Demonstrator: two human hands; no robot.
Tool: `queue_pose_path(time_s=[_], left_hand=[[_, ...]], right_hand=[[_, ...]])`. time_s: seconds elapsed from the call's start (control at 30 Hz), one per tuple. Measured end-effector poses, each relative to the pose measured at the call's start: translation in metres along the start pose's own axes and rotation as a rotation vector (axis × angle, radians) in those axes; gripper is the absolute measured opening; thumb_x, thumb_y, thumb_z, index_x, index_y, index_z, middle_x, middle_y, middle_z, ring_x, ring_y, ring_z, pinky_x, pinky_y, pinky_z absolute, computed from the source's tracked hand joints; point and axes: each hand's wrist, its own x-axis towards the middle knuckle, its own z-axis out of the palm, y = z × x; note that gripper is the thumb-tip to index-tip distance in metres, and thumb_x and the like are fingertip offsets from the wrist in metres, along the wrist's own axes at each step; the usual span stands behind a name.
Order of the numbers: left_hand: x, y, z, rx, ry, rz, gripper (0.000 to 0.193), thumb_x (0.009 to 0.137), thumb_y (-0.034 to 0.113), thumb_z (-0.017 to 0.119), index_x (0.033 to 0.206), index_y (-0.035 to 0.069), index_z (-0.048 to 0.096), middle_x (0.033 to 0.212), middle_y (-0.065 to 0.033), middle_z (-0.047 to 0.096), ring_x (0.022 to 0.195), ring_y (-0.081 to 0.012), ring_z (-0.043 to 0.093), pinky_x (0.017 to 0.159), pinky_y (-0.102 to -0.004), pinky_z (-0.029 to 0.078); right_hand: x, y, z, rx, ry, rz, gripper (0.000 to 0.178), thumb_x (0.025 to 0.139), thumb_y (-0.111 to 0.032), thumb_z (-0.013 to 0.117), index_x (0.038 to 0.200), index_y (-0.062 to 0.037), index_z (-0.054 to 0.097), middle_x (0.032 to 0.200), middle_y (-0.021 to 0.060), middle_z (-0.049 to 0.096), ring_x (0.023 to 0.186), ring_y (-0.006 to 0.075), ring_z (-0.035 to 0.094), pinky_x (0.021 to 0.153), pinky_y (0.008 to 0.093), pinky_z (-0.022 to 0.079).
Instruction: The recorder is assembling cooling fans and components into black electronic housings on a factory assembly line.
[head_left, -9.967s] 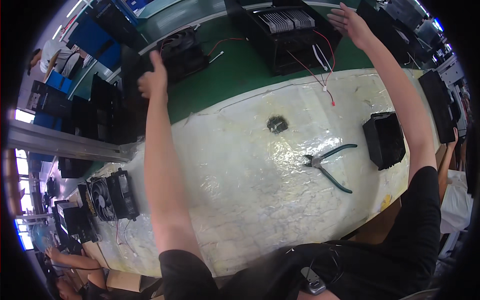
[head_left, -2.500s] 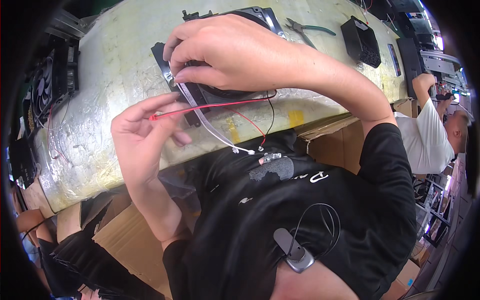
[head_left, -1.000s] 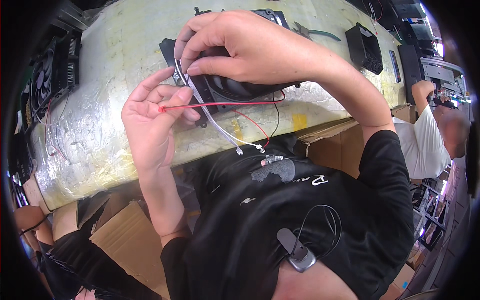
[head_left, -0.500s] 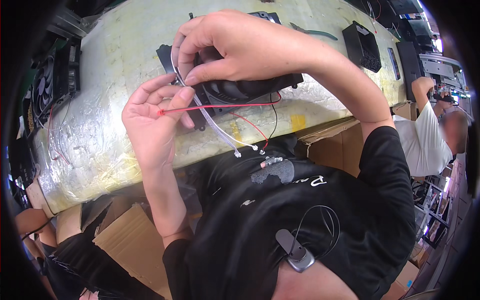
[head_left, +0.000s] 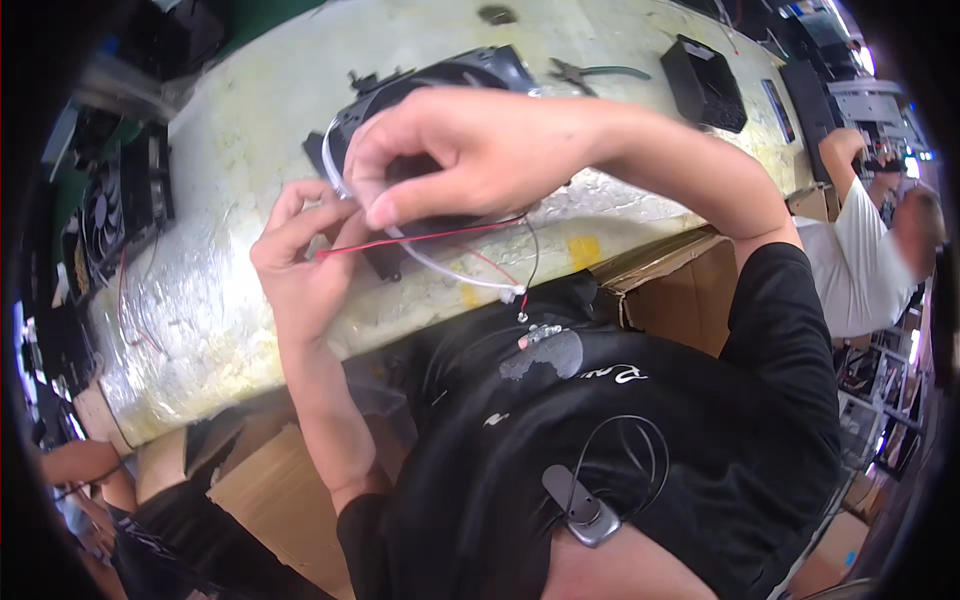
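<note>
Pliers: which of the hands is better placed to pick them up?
Right, probably: the right hand is nearer the pliers, though busy with a white wire. The left hand is farther off and holds a red wire.

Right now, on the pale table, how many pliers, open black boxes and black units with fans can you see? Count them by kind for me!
Pliers: 1
Open black box: 1
Fan units: 2 (a partly hidden unit under the right hand; another at the left)
Total: 4
</note>
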Motion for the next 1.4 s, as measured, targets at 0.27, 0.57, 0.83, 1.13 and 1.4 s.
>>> queue_pose_path(time_s=[0.27,0.57,0.83,1.13,1.4], left_hand=[[-0.004,-0.005,-0.001,0.026,-0.008,-0.062,0.023,0.075,-0.013,0.07,0.096,-0.004,0.068,0.095,-0.0095,0.055,0.082,-0.0154,0.056,0.072,-0.0237,0.047],[-0.012,-0.007,0.019,0.071,0.082,0.095,0.01,0.084,-0.009,0.065,0.092,-0.003,0.062,0.09,-0.0052,0.051,0.072,-0.008,0.049,0.062,-0.0186,0.04],[-0.005,-0.005,0.018,0.003,0.218,0.096,0.007,0.084,-0.006,0.067,0.085,-0.006,0.06,0.083,-0.0071,0.057,0.07,-0.0101,0.052,0.059,-0.0205,0.042],[-0.011,-0.012,0.015,-0.23,0.258,-0.009,0.003,0.086,-0.007,0.065,0.086,-0.006,0.062,0.084,-0.0058,0.057,0.068,-0.0081,0.052,0.058,-0.0196,0.042],[-0.012,-0.006,0.016,-0.238,0.257,-0.015,0.004,0.085,-0.005,0.066,0.087,-0.005,0.063,0.085,-0.006,0.057,0.068,-0.0077,0.052,0.059,-0.0192,0.042]], right_hand=[[-0.044,0.008,-0.01,-0.423,0.627,-0.266,0.024,0.083,-0.022,0.07,0.097,-0.0034,0.063,0.096,0.0109,0.063,0.093,0.027,0.061,0.081,0.0342,0.047],[-0.16,0.106,-0.011,-1.153,0.842,0.519,0.046,0.092,-0.027,0.056,0.132,-0.0056,0.047,0.127,0.022,0.048,0.122,0.0395,0.043,0.104,0.0519,0.029],[-0.14,0.046,-0.015,-0.735,0.949,0.259,0.037,0.086,-0.014,0.065,0.122,-0.004,0.058,0.108,0.0127,0.056,0.083,0.0316,0.059,0.076,0.0379,0.048],[-0.042,-0.028,0.015,-1.272,0.295,-0.093,0.025,0.073,-0.014,0.067,0.096,-0.0039,0.066,0.09,0.0094,0.06,0.088,0.0242,0.062,0.076,0.0342,0.046],[-0.024,-0.042,0.023,-1.407,0.177,-0.11,0.01,0.071,-0.013,0.066,0.073,-0.0038,0.066,0.075,0.007,0.062,0.083,0.0223,0.064,0.069,0.0322,0.048]])
